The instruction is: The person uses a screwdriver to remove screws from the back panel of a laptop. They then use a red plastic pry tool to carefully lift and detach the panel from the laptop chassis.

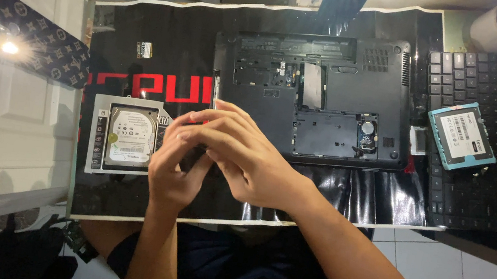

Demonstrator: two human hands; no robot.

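Now | hands (214, 154) together | glossy black mat (125, 200) | matte laptop base (332, 86)

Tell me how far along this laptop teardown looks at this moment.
Done: the laptop lies bottom up with its covers off and bays bare; a hard drive sits in a caddy on the mat, and a blue-edged drive rests on the keyboard. In hand: the left hand and right hand meet over something small, hidden. Left: bays are unfilled and covers off.
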